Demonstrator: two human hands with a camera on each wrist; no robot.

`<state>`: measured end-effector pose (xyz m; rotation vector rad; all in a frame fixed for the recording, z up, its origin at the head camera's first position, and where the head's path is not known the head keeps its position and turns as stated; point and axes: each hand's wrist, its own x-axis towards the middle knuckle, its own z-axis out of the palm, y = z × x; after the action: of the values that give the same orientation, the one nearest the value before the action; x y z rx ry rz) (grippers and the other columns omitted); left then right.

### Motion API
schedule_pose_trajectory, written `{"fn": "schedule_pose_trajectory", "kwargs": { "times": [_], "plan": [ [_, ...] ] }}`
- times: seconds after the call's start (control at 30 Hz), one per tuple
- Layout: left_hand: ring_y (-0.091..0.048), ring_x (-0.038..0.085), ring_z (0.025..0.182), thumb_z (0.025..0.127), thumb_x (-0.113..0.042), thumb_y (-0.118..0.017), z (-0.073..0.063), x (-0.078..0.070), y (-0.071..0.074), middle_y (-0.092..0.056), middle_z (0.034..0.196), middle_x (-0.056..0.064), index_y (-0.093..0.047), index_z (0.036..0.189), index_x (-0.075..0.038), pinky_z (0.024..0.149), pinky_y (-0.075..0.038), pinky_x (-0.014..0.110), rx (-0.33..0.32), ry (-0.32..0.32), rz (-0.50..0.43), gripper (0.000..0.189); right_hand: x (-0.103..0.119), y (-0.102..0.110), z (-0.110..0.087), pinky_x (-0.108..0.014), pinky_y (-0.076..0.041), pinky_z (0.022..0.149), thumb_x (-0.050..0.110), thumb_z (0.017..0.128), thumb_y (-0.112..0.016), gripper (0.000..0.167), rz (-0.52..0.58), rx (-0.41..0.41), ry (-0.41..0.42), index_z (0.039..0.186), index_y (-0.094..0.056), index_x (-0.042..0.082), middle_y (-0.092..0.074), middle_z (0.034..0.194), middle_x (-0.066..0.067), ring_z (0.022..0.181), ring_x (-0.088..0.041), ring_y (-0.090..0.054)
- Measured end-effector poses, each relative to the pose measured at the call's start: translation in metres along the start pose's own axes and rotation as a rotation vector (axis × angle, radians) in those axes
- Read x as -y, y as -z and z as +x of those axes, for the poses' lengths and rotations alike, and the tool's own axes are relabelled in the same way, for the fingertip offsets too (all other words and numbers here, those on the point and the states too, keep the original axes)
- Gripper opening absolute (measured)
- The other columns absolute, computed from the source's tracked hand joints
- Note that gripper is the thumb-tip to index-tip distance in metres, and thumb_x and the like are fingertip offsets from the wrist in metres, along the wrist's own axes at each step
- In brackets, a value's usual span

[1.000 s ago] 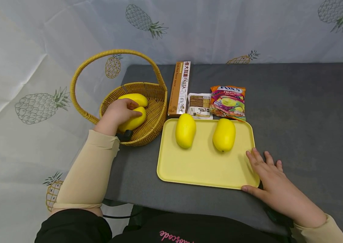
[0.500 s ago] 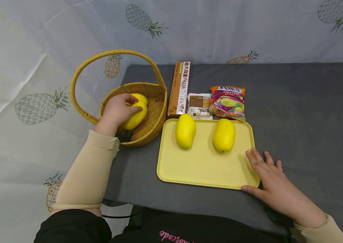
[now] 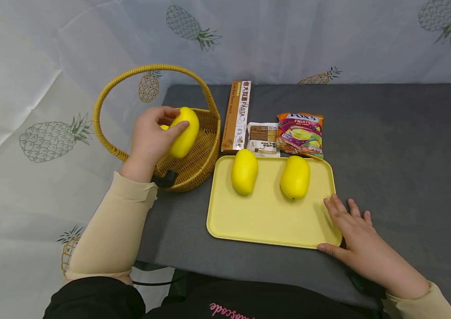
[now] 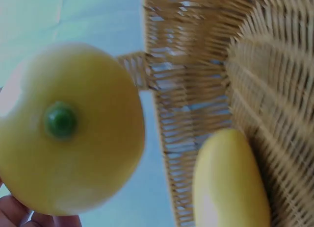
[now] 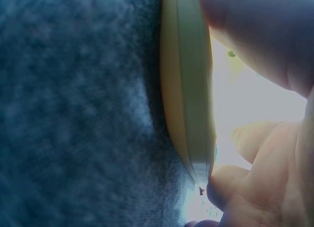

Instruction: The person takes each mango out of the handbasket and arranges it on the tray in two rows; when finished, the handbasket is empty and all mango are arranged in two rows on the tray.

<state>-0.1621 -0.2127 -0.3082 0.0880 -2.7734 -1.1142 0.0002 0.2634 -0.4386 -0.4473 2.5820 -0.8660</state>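
In the head view my left hand (image 3: 151,139) grips a yellow mango (image 3: 186,135) between thumb and fingers, over the wicker basket (image 3: 198,166). The left wrist view shows this mango's green stem nub close up, and a second mango (image 4: 229,183) lying inside the basket. That second one is mostly hidden behind my hand in the head view. Two more mangoes, a left one (image 3: 244,172) and a right one (image 3: 295,178), lie apart on the pale yellow tray (image 3: 265,221). My right hand (image 3: 358,241), fingers spread, touches the tray's right edge.
Behind the tray stand a pasta box (image 3: 236,116), a small white-and-brown packet (image 3: 263,139) and a Fox's candy bag (image 3: 300,135). The basket's tall handle (image 3: 154,68) arches above its bowl. Grey cloth covers the table (image 3: 401,155); a pineapple-print curtain (image 3: 257,40) hangs behind.
My left hand has taken hold of a mango in the basket and lifted it up from the bottom. My right hand and the tray have stayed in place.
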Motion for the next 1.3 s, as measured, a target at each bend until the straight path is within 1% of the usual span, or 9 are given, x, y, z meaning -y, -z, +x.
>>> {"fn": "schedule_pose_trajectory", "kwargs": {
  "times": [0.13, 0.33, 0.6, 0.73, 0.8, 0.93, 1.07, 1.17, 1.3],
  "plan": [
    [-0.063, 0.021, 0.114, 0.100, -0.033, -0.085, -0.008, -0.010, 0.000, -0.069, 0.133, 0.007, -0.078, 0.132, -0.011, 0.095, -0.055, 0.037, -0.046, -0.020, -0.069, 0.040, -0.001, 0.000, 0.000, -0.083, 0.013, 0.124, 0.044, 0.096, -0.086, 0.116, 0.000, 0.004, -0.001, 0.178, -0.010, 0.011, -0.004, 0.183, -0.029, 0.161, -0.069, 0.005],
    [-0.066, 0.015, 0.105, 0.098, -0.028, -0.087, -0.027, -0.020, -0.005, -0.073, 0.125, 0.007, -0.080, 0.126, -0.007, 0.088, -0.056, 0.027, -0.126, -0.099, -0.183, 0.036, -0.001, 0.000, 0.000, -0.083, 0.013, 0.124, 0.042, 0.097, -0.086, 0.116, 0.000, 0.010, -0.004, 0.178, -0.010, 0.010, -0.003, 0.182, -0.030, 0.161, -0.070, 0.005],
    [-0.068, 0.016, 0.102, 0.094, -0.019, -0.089, -0.059, -0.031, -0.031, -0.074, 0.121, 0.011, -0.079, 0.122, 0.000, 0.084, -0.060, 0.025, -0.233, -0.197, -0.386, 0.035, -0.002, 0.000, 0.001, -0.083, 0.013, 0.123, 0.044, 0.097, -0.085, 0.117, -0.011, 0.016, -0.008, 0.178, -0.009, 0.010, -0.002, 0.183, -0.029, 0.161, -0.069, 0.006],
    [-0.070, 0.019, 0.100, 0.092, -0.010, -0.090, -0.072, -0.036, -0.044, -0.073, 0.118, 0.015, -0.077, 0.120, 0.004, 0.083, -0.060, 0.025, -0.259, -0.231, -0.470, 0.034, -0.002, 0.000, 0.001, -0.083, 0.013, 0.124, 0.045, 0.097, -0.085, 0.117, -0.009, 0.019, -0.008, 0.178, -0.008, 0.011, -0.001, 0.183, -0.027, 0.162, -0.067, 0.008],
    [-0.071, 0.019, 0.099, 0.092, -0.008, -0.089, -0.076, -0.039, -0.050, -0.073, 0.118, 0.016, -0.076, 0.120, 0.006, 0.083, -0.060, 0.025, -0.257, -0.224, -0.506, 0.034, -0.002, 0.000, 0.001, -0.083, 0.013, 0.124, 0.045, 0.097, -0.085, 0.117, -0.008, 0.019, -0.006, 0.178, -0.008, 0.010, -0.001, 0.183, -0.028, 0.162, -0.068, 0.008],
    [-0.071, 0.020, 0.099, 0.094, -0.007, -0.087, -0.083, -0.040, -0.062, -0.073, 0.121, 0.017, -0.074, 0.122, 0.007, 0.083, -0.062, 0.026, -0.230, -0.184, -0.569, 0.034, -0.001, 0.000, 0.001, -0.084, 0.012, 0.123, 0.044, 0.096, -0.085, 0.117, -0.012, 0.021, -0.010, 0.178, -0.009, 0.009, -0.002, 0.183, -0.029, 0.162, -0.068, 0.006],
    [-0.070, 0.021, 0.100, 0.096, -0.010, -0.087, -0.090, -0.040, -0.077, -0.072, 0.123, 0.017, -0.073, 0.123, 0.005, 0.085, -0.064, 0.033, -0.201, -0.146, -0.593, 0.034, 0.000, 0.001, 0.002, -0.084, 0.011, 0.123, 0.042, 0.097, -0.086, 0.117, -0.018, 0.022, -0.010, 0.178, -0.009, 0.008, -0.003, 0.182, -0.030, 0.161, -0.069, 0.006],
    [-0.069, 0.023, 0.102, 0.096, -0.012, -0.087, -0.096, -0.042, -0.086, -0.072, 0.122, 0.016, -0.074, 0.122, 0.003, 0.083, -0.062, 0.032, -0.175, -0.117, -0.587, 0.033, 0.001, 0.001, 0.002, -0.084, 0.011, 0.123, 0.042, 0.097, -0.085, 0.117, -0.019, 0.020, -0.004, 0.178, -0.009, 0.008, -0.003, 0.182, -0.030, 0.161, -0.069, 0.006],
    [-0.070, 0.025, 0.104, 0.095, -0.011, -0.087, -0.102, -0.045, -0.095, -0.073, 0.123, 0.016, -0.074, 0.122, 0.003, 0.080, -0.059, 0.028, -0.138, -0.088, -0.592, 0.033, 0.000, 0.001, 0.002, -0.085, 0.011, 0.123, 0.043, 0.097, -0.085, 0.117, -0.021, 0.017, 0.001, 0.178, -0.008, 0.008, -0.003, 0.182, -0.030, 0.161, -0.069, 0.005]
  ]
}}
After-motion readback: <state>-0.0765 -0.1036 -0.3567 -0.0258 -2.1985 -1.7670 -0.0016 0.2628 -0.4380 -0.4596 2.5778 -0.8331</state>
